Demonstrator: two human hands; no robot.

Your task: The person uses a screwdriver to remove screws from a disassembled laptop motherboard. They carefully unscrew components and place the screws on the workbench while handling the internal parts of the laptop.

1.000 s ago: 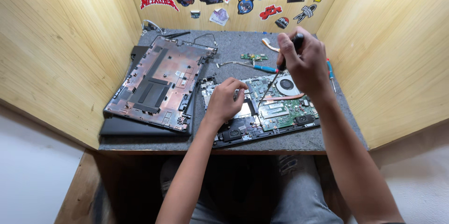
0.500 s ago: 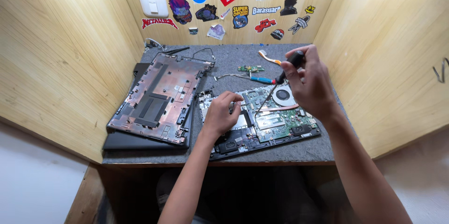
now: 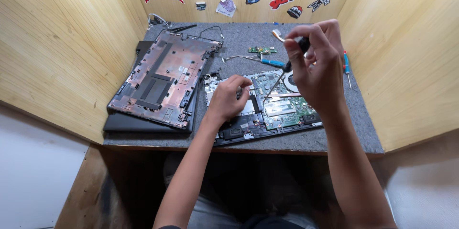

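Now the right hand [image 3: 318,69] is raised above the opened laptop [image 3: 265,107], its grip pinched around the black handle of a screwdriver [image 3: 287,64]. From that grip the thin shaft slants down and toward the person's left, and its tip meets the green circuit board [image 3: 282,104] just below the grip, beside the round cooling fan [image 3: 290,81]. The wrist is bent, the knuckles turned up toward the camera, and the forearm runs back toward the person's lower right.

The left hand [image 3: 229,97] lies to the left of that grip and lower, palm down on the laptop's inner chassis. Its fingers [image 3: 239,81] are curled, their tips pressing on the metal near the board; it grasps nothing.

Beyond the grip, farther from the person, a blue-handled screwdriver [image 3: 270,62] and a small green board [image 3: 262,49] lie on the grey felt desk [image 3: 344,128]. Just right of the grip lies another small screwdriver [image 3: 347,66]. Well to the left of both hands the removed bottom cover [image 3: 162,78] rests tilted on a black panel [image 3: 143,124].
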